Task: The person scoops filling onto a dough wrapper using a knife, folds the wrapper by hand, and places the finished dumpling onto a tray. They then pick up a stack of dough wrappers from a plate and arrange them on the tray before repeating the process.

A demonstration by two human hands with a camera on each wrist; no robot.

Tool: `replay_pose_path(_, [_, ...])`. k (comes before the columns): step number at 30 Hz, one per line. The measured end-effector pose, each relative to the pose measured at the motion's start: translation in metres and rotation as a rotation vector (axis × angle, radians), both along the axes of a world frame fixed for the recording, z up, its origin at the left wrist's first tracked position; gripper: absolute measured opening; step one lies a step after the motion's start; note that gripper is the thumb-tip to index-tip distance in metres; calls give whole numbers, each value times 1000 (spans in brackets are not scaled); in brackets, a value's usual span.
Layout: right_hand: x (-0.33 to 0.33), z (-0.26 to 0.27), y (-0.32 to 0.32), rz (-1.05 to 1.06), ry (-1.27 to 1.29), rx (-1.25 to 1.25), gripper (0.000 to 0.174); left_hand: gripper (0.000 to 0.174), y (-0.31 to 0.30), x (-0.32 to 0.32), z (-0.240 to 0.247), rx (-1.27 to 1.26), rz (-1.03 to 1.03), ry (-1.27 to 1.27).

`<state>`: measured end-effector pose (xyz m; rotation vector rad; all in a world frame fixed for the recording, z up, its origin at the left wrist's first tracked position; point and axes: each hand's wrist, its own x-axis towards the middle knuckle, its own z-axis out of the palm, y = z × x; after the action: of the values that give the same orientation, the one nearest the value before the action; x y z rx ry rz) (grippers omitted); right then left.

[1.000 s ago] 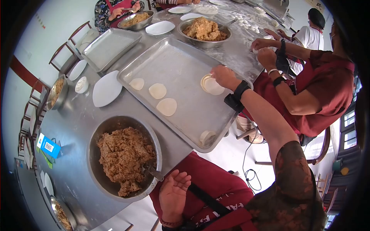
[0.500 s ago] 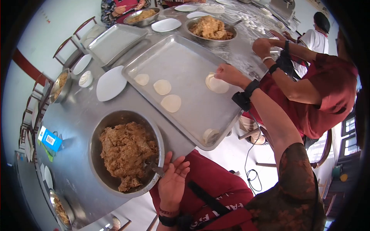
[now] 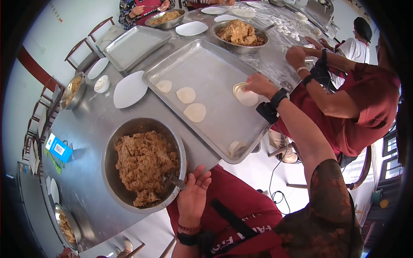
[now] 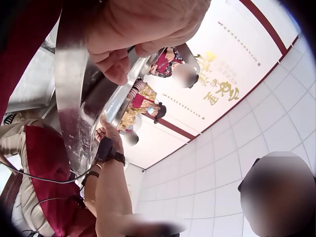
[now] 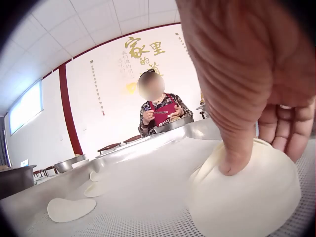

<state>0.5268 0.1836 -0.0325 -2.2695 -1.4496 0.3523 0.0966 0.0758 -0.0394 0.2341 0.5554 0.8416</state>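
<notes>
At the right side of the large metal tray (image 3: 206,64), my right hand (image 3: 260,85) pinches a small stack of round dumpling wrappers (image 3: 248,97). In the right wrist view the thumb presses on the top wrapper (image 5: 247,197), with the fingers behind the stack. My left hand (image 3: 193,195), palm up with relaxed fingers, is at the rim of a steel bowl (image 3: 107,189) of minced filling (image 3: 144,165). A utensil handle (image 3: 177,182) sticks out of the filling beside its fingers. Three separate wrappers (image 3: 195,112) lie along the tray's left half, and another stack (image 3: 236,148) sits in its near corner.
White plates (image 3: 130,89), a small white bowl (image 3: 102,84) and a second tray (image 3: 137,46) stand left of and behind the large tray. Another bowl of filling (image 3: 241,33) is behind it. A person in a red apron (image 3: 344,99) works close on the right. A cable (image 3: 275,180) hangs below.
My left hand has come up to the bowl rim, beside the utensil handle. My right hand stays at the wrapper stack, its fingers shifting slightly. The whole head view has moved a little.
</notes>
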Motion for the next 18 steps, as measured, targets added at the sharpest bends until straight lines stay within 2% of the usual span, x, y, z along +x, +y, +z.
replay_pose_path(3, [6,-2,2,-5,-47,1,37,48,0,4,-2,12,11,3])
replay_pose_path(5, [8,0,2,26,-65,0,38,37,-1,7,-3,46,18,-27])
replay_pose_path(6, [6,6,3,-2,-10,-84,40,32,-1,9,-3,63,23,-41])
replay_pose_path(8, [1,20,7,-58,102,-256,43,34,-2,14,-3,80,18,-43])
replay_pose_path(11, [4,16,10,-48,105,-263,46,36,4,20,-3,115,-9,-43])
replay_pose_path(12, [5,17,11,-8,62,-285,45,36,5,22,-3,128,-20,-42])
replay_pose_path(14, [5,18,13,73,-25,-326,44,51,7,25,-1,159,-20,-21])
replay_pose_path(15, [5,16,12,190,-167,-241,44,59,8,26,-1,174,-20,-11])
replay_pose_path(16, [3,12,10,306,-309,-154,44,57,9,26,-3,168,12,-20])
replay_pose_path(18, [1,12,3,318,-304,-91,41,53,12,24,-9,157,74,-39])
